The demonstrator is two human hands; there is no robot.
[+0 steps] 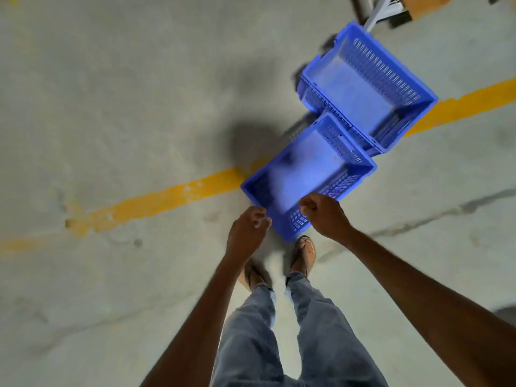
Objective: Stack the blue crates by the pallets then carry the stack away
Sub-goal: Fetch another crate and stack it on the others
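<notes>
Blue perforated plastic crate [304, 174], nearer of two, lies just beside a second blue slotted crate [368, 88] across the yellow floor line [156, 197]. Our right grip [321, 212] curls over its near-right rim; our left grip [247, 229], fingers curled, meets the near-left rim, hold unclear. We should seat both evenly, then lift level.

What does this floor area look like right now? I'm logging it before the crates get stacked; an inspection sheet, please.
Surface: concrete floor, cracked, yellow line across it.
Job's things: near crate and far crate, both blue, empty, corner to corner, not stacked.
Clutter: nothing seen.
Hands: right hand curls over the near crate's rim; left hand curled at its edge, grip unclear.
Cables: nothing seen.
Surroundings: grey frame beyond the far crate; person's feet by the near crate.
</notes>
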